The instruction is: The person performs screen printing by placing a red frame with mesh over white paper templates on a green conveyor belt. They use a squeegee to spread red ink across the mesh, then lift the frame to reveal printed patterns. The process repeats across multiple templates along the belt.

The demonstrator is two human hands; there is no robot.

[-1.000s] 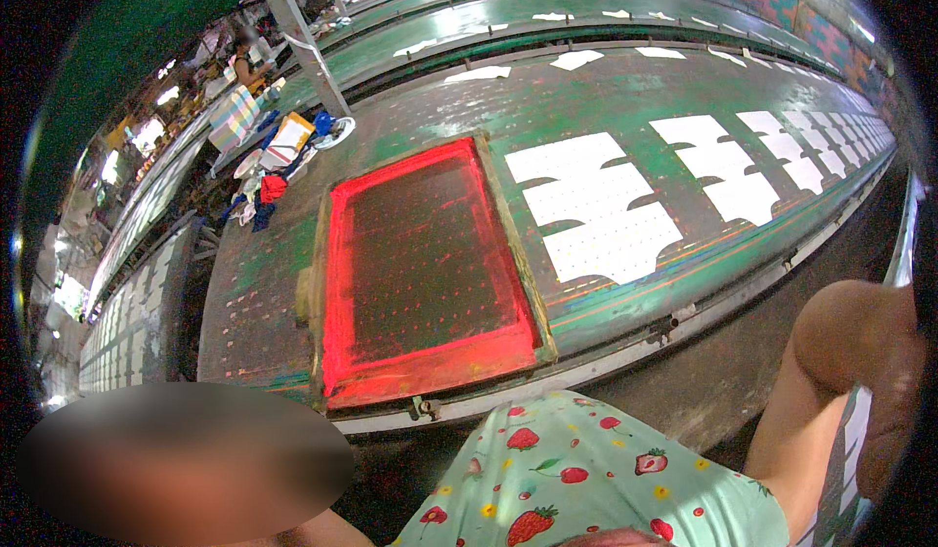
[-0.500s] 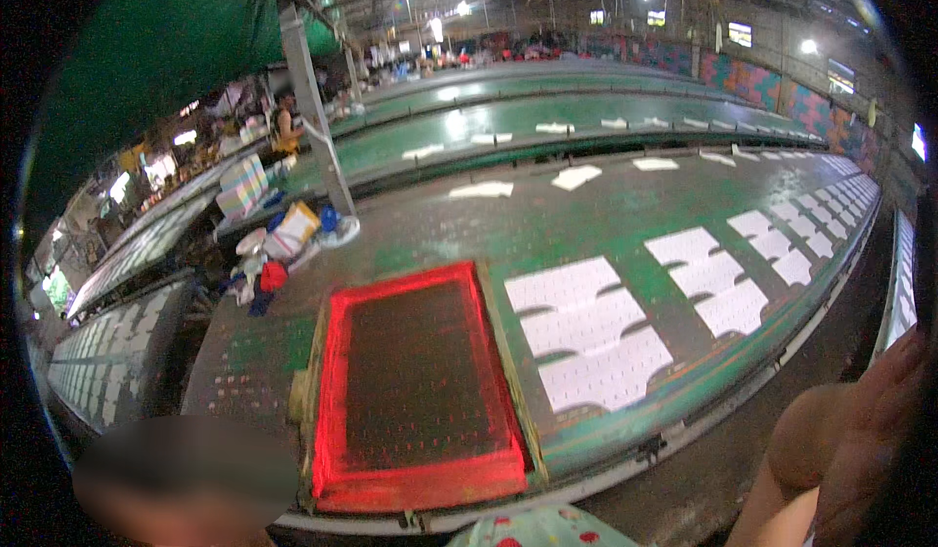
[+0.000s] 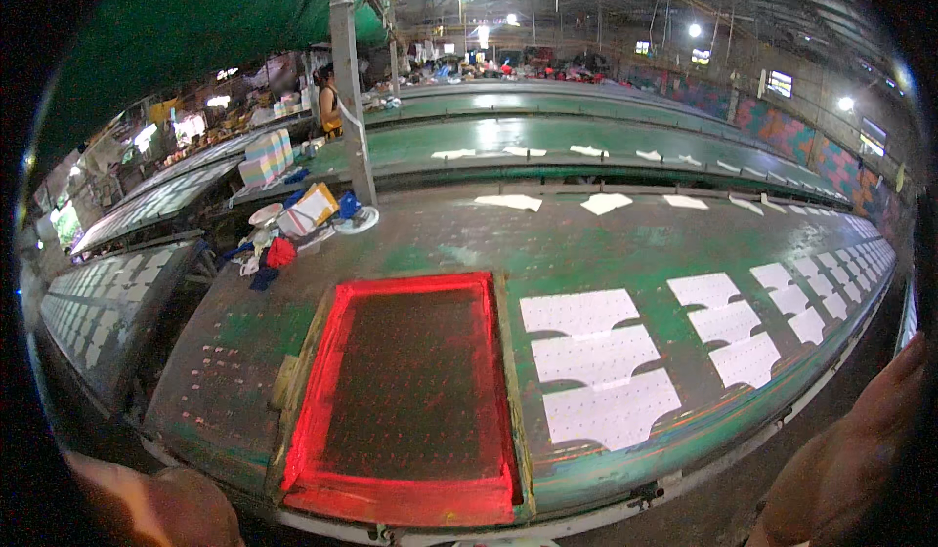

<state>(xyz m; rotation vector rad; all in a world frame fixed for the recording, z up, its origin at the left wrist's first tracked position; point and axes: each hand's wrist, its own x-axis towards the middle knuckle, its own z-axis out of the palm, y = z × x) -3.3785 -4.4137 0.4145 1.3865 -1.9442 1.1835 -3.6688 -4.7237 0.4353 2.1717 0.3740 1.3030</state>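
Tipped upward over the past second, the head view now takes in the roof (image 3: 625, 10), while the screen (image 3: 415, 391) and white pieces (image 3: 601, 371) keep their places side by side. Dark mesh within a red border, the screen lies flat at the near end of a long green counter (image 3: 430, 239), just left of the first piece. Its near side sits by the rail (image 3: 718, 462), a position that probably keeps it square to the row. Pieces run off to the right with gaps between, seemingly so that none overlaps its neighbor; white scraps (image 3: 606, 202) line the far edge, perhaps to stay out of the way. One left hand or arm (image 3: 156, 503) crowds the lower left, nearest the screen's near corner; a right hand or arm (image 3: 850, 459) shows opposite, beyond the counter's edge. Both are cropped close to the lens, and nothing held is visible; whether the fingers stand apart or together cannot be told. Heaped cloth (image 3: 280, 252) sits near the post (image 3: 350, 98), likely set aside there, as a co-worker (image 3: 328, 109) appears farther back.
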